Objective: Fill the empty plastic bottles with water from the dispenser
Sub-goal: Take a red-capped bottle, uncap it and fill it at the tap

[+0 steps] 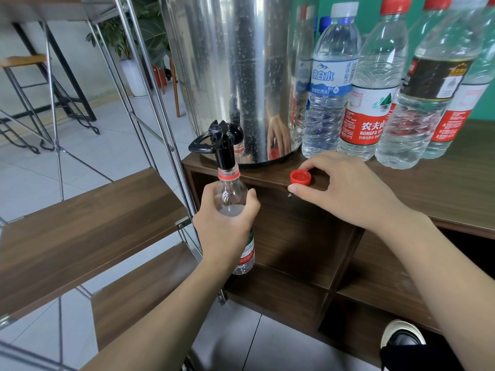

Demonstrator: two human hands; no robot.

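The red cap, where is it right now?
In the head view the red cap lies on the wooden counter near its front edge, at the right hand, right of the dispenser tap.

The left hand (226, 223) wraps the bottle (232, 194), hiding most of its middle and label. The dispenser (235, 76) runs off the frame at twelve o'clock, its lid unseen. At one to two o'clock, the row of bottles (380, 84) loses caps to the top edge, and the rightmost ones overlap. At five o'clock a shoe (401, 337) shows only its toe.
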